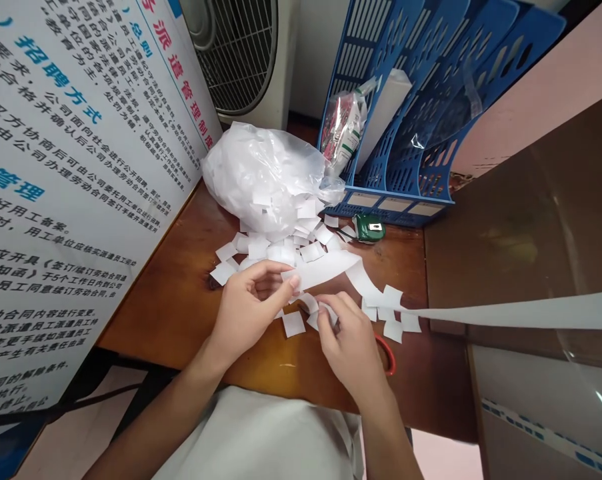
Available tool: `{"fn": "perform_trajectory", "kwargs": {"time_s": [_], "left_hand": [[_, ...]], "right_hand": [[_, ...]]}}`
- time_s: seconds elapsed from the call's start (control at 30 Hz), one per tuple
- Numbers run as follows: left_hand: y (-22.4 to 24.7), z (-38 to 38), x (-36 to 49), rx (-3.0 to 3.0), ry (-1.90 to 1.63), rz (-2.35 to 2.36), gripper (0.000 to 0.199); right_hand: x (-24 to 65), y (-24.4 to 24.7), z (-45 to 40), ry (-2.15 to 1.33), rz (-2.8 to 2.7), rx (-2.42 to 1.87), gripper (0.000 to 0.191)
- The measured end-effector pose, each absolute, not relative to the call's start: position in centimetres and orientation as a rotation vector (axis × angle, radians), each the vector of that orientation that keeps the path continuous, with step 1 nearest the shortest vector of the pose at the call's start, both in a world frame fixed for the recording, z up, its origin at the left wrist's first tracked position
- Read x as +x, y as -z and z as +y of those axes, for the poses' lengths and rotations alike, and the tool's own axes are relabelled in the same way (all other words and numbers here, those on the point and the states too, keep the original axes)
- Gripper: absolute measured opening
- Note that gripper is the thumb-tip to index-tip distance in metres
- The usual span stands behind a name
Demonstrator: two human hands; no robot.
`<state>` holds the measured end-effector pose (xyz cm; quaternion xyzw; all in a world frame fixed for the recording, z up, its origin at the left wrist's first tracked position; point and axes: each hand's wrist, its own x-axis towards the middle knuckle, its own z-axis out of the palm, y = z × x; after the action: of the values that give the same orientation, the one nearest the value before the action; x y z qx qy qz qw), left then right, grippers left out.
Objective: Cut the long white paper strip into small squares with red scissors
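Note:
My left hand (251, 303) pinches the end of a long white paper strip (331, 265) between thumb and fingers. The strip runs right across the wooden desk (181, 313) and off past the desk's right edge. My right hand (348, 340) holds a small curled white piece (311, 303) just below the strip's end, fingers closed on it. Several small white paper squares (293, 323) lie loose around both hands. A red-handled tool (389, 353), partly hidden, lies under my right hand.
A clear plastic bag (265, 173) full of paper squares sits behind the hands, squares spilling from it. A green tape measure (369, 228) lies before a blue file rack (421, 113). A printed board (71, 167) stands left; a fan (241, 53) behind.

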<state>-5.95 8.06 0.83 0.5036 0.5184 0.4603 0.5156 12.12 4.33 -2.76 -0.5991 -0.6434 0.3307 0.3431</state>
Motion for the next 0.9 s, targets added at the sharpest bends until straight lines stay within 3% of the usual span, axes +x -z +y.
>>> {"fn": "perform_trajectory", "kwargs": {"time_s": [0.17, 0.33, 0.53, 0.7, 0.77, 0.9], "left_hand": [[0.2, 7.9, -5.8, 1.162, -0.876, 1.046, 0.02], [1.1, 7.9, -4.9, 1.268, -0.855, 1.134, 0.018], [1.1, 8.1, -4.6, 1.14, -0.926, 1.205, 0.025], [0.3, 7.7, -4.1, 1.255, -0.864, 1.188, 0.02], [0.0, 7.5, -4.0, 1.264, -0.827, 1.138, 0.02], [-0.7, 7.2, -4.4, 1.196, -0.766, 1.038, 0.025]], "right_hand": [[11.8, 3.9, 5.0, -0.914, -1.573, -1.552, 0.014], [12.0, 3.4, 4.3, -1.16, -1.402, -1.569, 0.022], [13.5, 0.3, 1.4, -1.171, -1.223, -1.669, 0.02], [13.7, -2.9, 0.7, -1.247, -1.01, -1.474, 0.012], [13.5, -3.1, 1.2, -1.21, -1.138, -1.369, 0.006], [13.1, -1.9, 2.4, -0.731, -1.609, -1.138, 0.028]]}}
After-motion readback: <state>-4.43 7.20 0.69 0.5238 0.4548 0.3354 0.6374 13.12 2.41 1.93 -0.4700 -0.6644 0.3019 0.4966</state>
